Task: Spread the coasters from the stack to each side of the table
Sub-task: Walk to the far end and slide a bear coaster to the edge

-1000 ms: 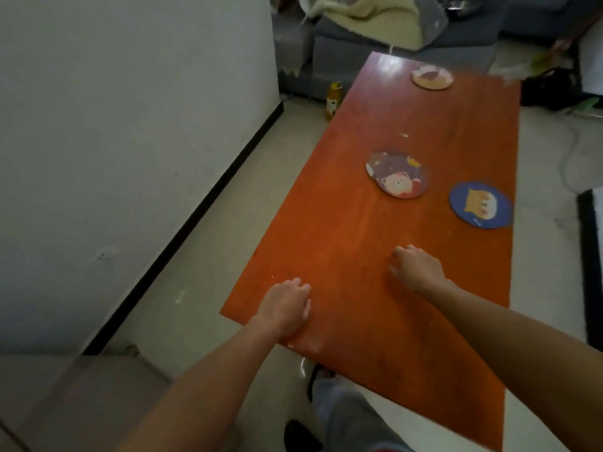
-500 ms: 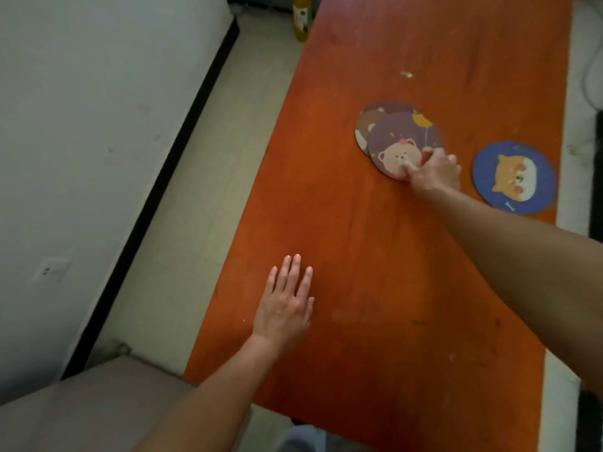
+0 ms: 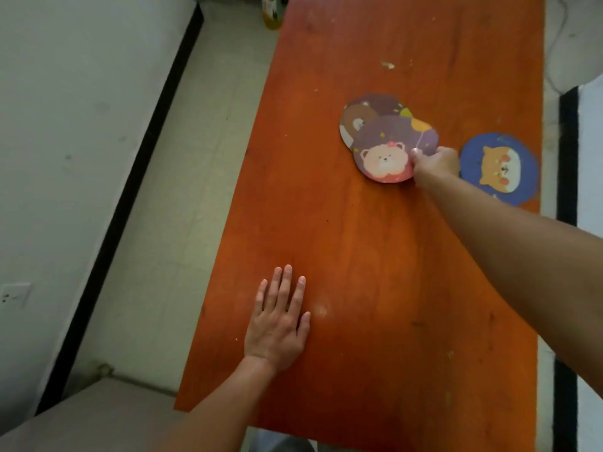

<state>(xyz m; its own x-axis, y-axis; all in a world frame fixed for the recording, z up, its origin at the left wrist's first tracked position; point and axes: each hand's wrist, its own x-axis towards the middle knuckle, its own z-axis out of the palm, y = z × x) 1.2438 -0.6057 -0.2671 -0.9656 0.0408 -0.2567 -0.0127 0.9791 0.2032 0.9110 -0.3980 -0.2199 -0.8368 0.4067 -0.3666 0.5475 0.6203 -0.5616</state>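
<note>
A purple coaster with a pink bear (image 3: 388,151) lies on top of a second coaster with a brown bear (image 3: 362,114), shifted toward me, on the orange table (image 3: 359,256). My right hand (image 3: 435,161) pinches the right edge of the pink-bear coaster, thumb on top. A blue coaster with an orange dog (image 3: 499,168) lies flat near the table's right edge, just right of that hand. My left hand (image 3: 280,321) rests flat on the table near its left front corner, fingers spread, holding nothing.
A white wall with a black skirting board runs along the left, with pale floor between it and the table. A yellow bottle (image 3: 272,11) stands on the floor at the far left of the table. A grey surface (image 3: 81,415) sits at the bottom left.
My right hand reached from the near table to the stack and took the top coaster's edge, sliding it toward me. My left hand opened flat. The view tilted down.
</note>
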